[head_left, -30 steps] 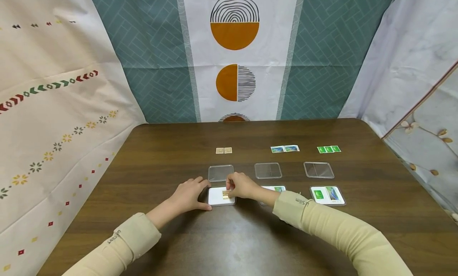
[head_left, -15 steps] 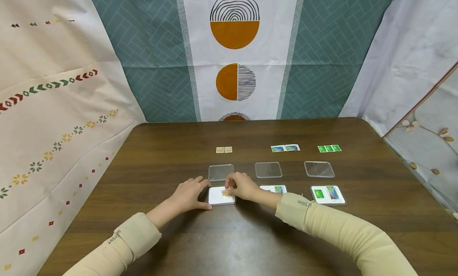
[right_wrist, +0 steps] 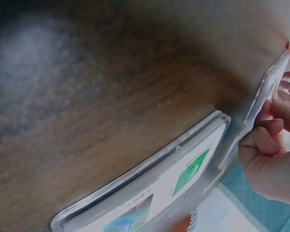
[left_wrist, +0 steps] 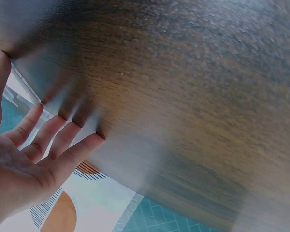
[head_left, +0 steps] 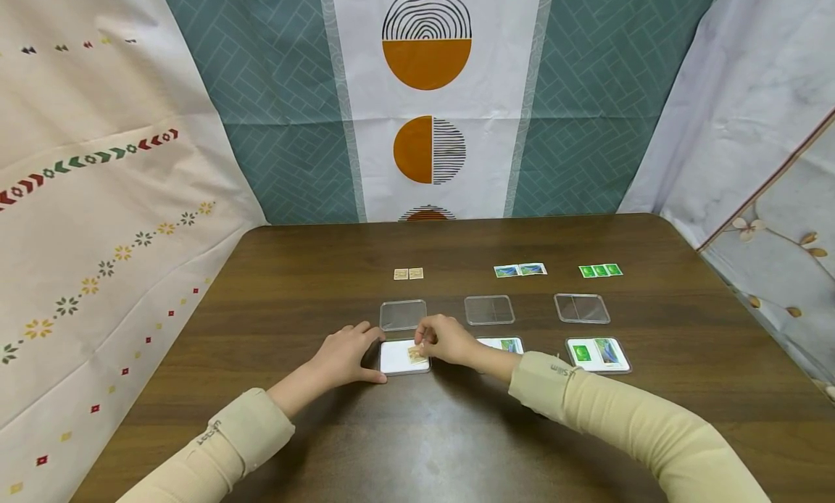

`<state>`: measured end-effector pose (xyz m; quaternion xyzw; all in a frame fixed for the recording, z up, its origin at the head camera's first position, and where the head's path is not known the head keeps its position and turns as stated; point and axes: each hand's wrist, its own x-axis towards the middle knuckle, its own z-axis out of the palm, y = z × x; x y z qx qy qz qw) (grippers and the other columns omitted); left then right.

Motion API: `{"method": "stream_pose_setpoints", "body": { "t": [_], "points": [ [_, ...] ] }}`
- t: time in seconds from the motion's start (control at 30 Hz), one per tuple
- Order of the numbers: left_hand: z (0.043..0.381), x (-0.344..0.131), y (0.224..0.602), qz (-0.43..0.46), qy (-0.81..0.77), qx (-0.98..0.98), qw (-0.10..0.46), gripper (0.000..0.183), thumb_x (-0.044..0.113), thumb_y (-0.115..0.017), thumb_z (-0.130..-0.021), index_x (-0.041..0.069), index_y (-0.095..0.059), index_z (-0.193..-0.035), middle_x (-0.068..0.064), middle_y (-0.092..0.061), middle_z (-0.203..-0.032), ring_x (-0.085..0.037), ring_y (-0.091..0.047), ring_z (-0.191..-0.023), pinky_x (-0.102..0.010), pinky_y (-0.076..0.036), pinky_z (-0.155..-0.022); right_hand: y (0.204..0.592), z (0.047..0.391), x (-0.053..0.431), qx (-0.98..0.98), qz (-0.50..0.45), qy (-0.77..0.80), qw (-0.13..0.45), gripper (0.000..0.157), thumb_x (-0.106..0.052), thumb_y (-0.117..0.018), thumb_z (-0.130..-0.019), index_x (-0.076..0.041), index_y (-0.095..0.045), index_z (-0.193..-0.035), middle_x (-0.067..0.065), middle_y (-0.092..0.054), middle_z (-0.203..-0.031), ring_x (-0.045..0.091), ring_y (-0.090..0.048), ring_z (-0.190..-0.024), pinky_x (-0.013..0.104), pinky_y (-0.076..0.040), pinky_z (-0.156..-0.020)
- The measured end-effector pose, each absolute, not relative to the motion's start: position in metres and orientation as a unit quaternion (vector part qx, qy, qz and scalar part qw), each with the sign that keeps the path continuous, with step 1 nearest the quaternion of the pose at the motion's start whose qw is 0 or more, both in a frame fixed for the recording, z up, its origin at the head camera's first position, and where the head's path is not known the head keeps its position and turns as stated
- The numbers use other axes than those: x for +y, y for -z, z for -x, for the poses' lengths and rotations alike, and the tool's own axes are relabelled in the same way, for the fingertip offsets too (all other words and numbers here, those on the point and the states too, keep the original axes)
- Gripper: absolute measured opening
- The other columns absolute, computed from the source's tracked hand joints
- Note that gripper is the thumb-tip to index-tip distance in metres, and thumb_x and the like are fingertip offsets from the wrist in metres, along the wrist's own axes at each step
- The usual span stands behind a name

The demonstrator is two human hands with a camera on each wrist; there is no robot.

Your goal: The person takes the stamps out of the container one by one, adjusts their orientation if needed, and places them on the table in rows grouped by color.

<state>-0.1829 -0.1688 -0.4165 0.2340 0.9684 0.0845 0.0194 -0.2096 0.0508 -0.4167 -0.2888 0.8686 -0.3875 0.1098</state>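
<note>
In the head view my right hand point(head_left: 449, 340) pinches a small tan stamp point(head_left: 415, 354) over the right half of a white card in a clear plastic case point(head_left: 394, 358). The stamp looks tilted, and my fingertips cover part of it. My left hand point(head_left: 346, 354) rests at that case's left side, thumb by the near corner and a finger by the far one. The left wrist view shows the fingers of this hand point(left_wrist: 43, 150) spread and nearly straight, their tips touching the table and case edge. In the right wrist view, thumb and finger of the right hand point(right_wrist: 275, 154) meet above the case.
Two more cases with white cards and stamps lie rightward: one partly behind my right wrist point(head_left: 502, 343), another farther right point(head_left: 599, 356). Clear lids point(head_left: 402, 315), point(head_left: 489, 310), point(head_left: 582, 309) form a row behind. Tan point(head_left: 408, 274), blue point(head_left: 520, 270) and green stamps point(head_left: 600, 271) lie beyond.
The tan stamp shifts slightly left, then back right, over the card, turning a little in my right fingers. My left hand stays at the case's edge.
</note>
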Motion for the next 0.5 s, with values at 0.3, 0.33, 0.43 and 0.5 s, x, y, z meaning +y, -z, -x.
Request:
{"method": "stream_pose_setpoints", "body": {
  "t": [0.3,0.33,0.43,0.5],
  "points": [
    [0.1831,-0.1682,0.4163,-0.229,-0.08,0.97,0.028,0.065,0.047,-0.083,-0.063,0.012,-0.061,-0.112,-0.005,-0.06,-0.099,-0.026,-0.059,-0.085,-0.044,-0.051,-0.069,0.4196,0.2136,0.0564,0.868,0.286,0.389,0.117,0.009,0.002,-0.068,-0.08,-0.001,-0.062,-0.087,0.005,-0.06,-0.065,0.005,-0.047,-0.059,0.017,-0.041,-0.058],
    [0.1832,-0.1682,0.4166,-0.229,-0.079,0.97,0.028,0.065,0.047,-0.083,-0.063,0.012,-0.061,-0.113,-0.005,-0.06,-0.099,-0.026,-0.059,-0.086,-0.044,-0.051,-0.07,0.4194,0.2138,0.0568,0.868,0.284,0.39,0.118,0.009,0.002,-0.068,-0.08,-0.001,-0.063,-0.086,0.004,-0.06,-0.065,0.005,-0.047,-0.059,0.017,-0.04,-0.059],
    [0.1834,-0.1683,0.4169,-0.228,-0.08,0.97,0.029,0.065,0.047,-0.083,-0.063,0.012,-0.061,-0.113,-0.005,-0.06,-0.1,-0.026,-0.06,-0.087,-0.045,-0.05,-0.071,0.4184,0.2141,0.0583,0.865,0.284,0.397,0.117,0.009,0.002,-0.069,-0.079,-0.002,-0.063,-0.085,0.005,-0.06,-0.065,0.005,-0.048,-0.061,0.018,-0.041,-0.06],
    [0.1828,-0.1687,0.4172,-0.228,-0.085,0.969,0.03,0.064,0.047,-0.083,-0.064,0.012,-0.061,-0.113,-0.005,-0.06,-0.101,-0.027,-0.059,-0.087,-0.045,-0.05,-0.071,0.4182,0.2136,0.0588,0.863,0.283,0.401,0.122,0.009,0.001,-0.069,-0.079,-0.002,-0.063,-0.085,0.004,-0.06,-0.064,0.005,-0.047,-0.06,0.019,-0.041,-0.061]
  ]
}}
